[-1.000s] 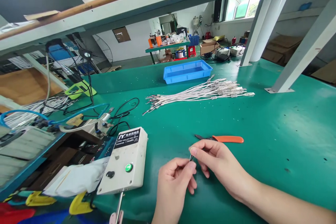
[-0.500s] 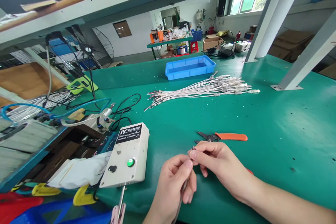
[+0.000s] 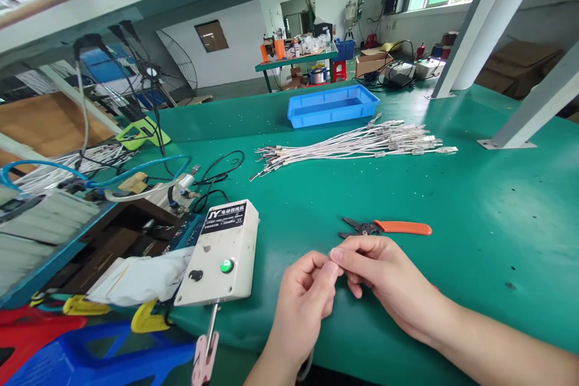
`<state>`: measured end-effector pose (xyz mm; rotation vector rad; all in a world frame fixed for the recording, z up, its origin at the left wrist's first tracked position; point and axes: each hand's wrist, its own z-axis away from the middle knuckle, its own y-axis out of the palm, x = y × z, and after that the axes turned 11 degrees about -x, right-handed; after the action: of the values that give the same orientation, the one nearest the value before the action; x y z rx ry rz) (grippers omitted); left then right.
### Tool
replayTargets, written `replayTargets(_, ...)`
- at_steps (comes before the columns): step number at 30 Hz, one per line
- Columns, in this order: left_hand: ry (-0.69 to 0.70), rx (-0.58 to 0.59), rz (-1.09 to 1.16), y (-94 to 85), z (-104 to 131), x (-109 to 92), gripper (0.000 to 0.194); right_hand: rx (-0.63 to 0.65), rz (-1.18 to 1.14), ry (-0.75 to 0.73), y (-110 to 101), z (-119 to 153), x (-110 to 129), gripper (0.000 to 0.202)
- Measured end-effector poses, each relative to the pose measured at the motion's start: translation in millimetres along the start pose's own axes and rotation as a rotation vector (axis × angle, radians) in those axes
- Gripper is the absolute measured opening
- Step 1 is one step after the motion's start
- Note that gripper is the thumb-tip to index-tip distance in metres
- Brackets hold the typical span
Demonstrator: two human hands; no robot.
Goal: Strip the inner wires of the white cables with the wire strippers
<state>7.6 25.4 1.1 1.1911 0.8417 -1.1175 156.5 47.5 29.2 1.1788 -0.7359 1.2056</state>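
Observation:
My left hand (image 3: 304, 304) is closed in a pinch around a grey cable (image 3: 306, 368), a loop of which shows below the wrist. My right hand (image 3: 384, 274) pinches at the same spot, its thumb and fingertips meeting those of the left. The cable's end is hidden between the fingers. Just beyond the right hand lie wire strippers (image 3: 401, 227) with orange handles, their dark jaws apart. Left of my hands stands a white control box (image 3: 219, 256) with a lit green button. A metal shaft at its front carries a pink clip (image 3: 205, 357).
A bundle of white cables (image 3: 353, 143) lies across the green table (image 3: 452, 199), in front of a blue tray (image 3: 335, 110). Metal posts (image 3: 534, 105) rise at the right. At the left are a machine with blue tubing and blue and red plastic stools (image 3: 90, 359).
The view has shifted slightly. My hands have drawn tighter together, and the thin wire end that showed between the fingertips is now covered.

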Motion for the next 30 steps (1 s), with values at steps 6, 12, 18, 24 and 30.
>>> replayTargets(6,-0.015,-0.079,-0.02,2.9,-1.3,-1.0,0.042,0.041,-0.16,0.151,-0.4,0.0,0.7,0.041)
replayTargets(12,-0.032,-0.103,-0.005,2.0,-1.3,-0.2,0.043,0.01,-0.275,0.213,-0.7,1.4,2.7,0.043)
replayTargets(18,-0.046,-0.104,0.003,2.4,-1.2,-0.3,0.043,0.0,-0.262,0.207,0.4,2.4,3.9,0.043)
replayTargets(24,-0.056,-0.103,0.016,2.1,-0.6,-0.6,0.043,-0.002,-0.245,0.198,1.1,1.2,3.4,0.046)
replayTargets(30,-0.062,-0.11,0.032,2.2,-2.5,-0.7,0.044,0.002,-0.21,0.159,0.0,1.2,0.2,0.044)
